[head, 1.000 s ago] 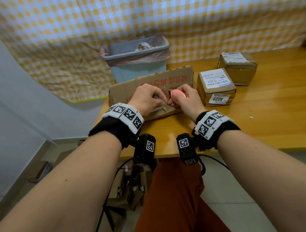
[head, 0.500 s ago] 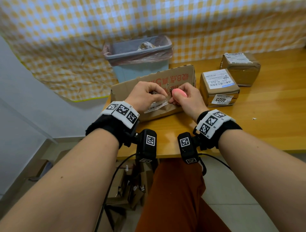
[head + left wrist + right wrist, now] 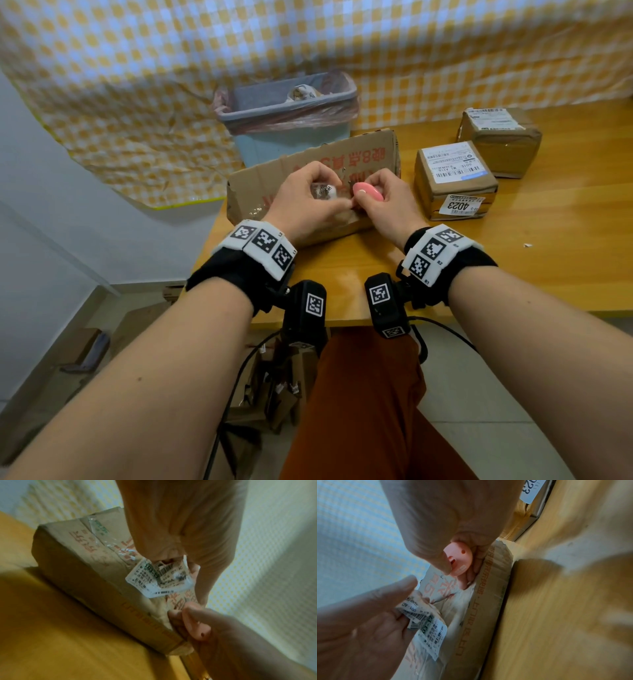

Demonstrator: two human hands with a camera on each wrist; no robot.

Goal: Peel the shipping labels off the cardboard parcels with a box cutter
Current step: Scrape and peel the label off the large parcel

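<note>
A flat cardboard parcel with red print lies at the table's near left corner. My left hand grips a crumpled white shipping label, which hangs free of the cardboard in the left wrist view and shows again as the label in the right wrist view. My right hand holds a small pink box cutter just right of it, over the parcel; the cutter sits between thumb and fingers. Its blade is hidden. A torn pale patch shows on the box.
Two small labelled parcels stand on the wooden table to the right. A blue waste bin with a pink liner sits behind the flat parcel. A yellow checked cloth hangs behind. Cardboard scraps lie on the floor.
My left hand has lifted the label off the parcel and bunched it up. The right hand with the cutter has barely moved.
</note>
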